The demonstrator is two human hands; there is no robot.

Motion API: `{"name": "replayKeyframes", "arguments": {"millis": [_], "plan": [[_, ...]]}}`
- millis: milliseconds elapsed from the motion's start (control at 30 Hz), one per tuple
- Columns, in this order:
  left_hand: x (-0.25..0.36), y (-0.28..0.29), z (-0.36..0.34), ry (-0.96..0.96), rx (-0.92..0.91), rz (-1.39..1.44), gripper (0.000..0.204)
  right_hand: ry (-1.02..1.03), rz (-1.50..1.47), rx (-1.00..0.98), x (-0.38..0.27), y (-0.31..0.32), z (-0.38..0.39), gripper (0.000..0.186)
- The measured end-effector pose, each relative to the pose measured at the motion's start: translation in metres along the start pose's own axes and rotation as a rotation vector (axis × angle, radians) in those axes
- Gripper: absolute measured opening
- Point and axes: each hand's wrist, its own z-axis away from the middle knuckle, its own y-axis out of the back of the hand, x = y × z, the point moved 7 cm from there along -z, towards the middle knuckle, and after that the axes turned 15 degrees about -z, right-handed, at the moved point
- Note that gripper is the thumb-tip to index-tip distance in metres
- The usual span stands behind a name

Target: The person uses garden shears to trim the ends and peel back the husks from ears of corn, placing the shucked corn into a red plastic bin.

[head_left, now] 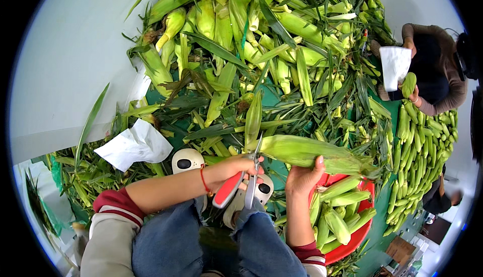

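An ear of corn [312, 151] in its green husk lies sideways in front of me, its silk end to the right. My right hand [304, 175] is closed under its right half, thumb up along the near side. At the ear's left end, my left hand [241, 168] grips pruning shears [229, 189] with red and grey handles. Their metal blades point away from me and cross the stem end of the ear. Whether the blades touch the stem is unclear. Below my right hand, a red basin [363, 221] holds several trimmed ears [337, 226].
A large heap of unhusked corn [302, 25] and loose leaves rises ahead. White paper [133, 144] lies on leaves at left, near my shoes [187, 161]. At right, another person [437, 68] holds a white sheet and an ear beside rows of corn [417, 146]. A second person [440, 196] is farther off.
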Motion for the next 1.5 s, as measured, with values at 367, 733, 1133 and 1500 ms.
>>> {"name": "replayKeyframes", "arguments": {"millis": [367, 733, 1133, 1500], "plan": [[0.025, 0.028, 0.007, -0.297, 0.350, -0.225, 0.042, -0.282, -0.122, -0.120, 0.022, 0.003, -0.011, 0.066], [0.040, -0.002, 0.016, -0.414, 0.496, -1.339, 0.064, -0.389, 0.028, -0.123, 0.036, -0.002, 0.003, 0.065], [0.081, 0.052, 0.054, -0.623, 1.046, -1.531, 0.064, -0.497, -0.458, -0.347, 0.003, -0.018, -0.017, 0.058], [0.022, 0.022, 0.009, -0.337, 0.203, -0.572, 0.053, -0.578, -0.317, -0.263, 0.022, -0.015, -0.001, 0.065]]}}
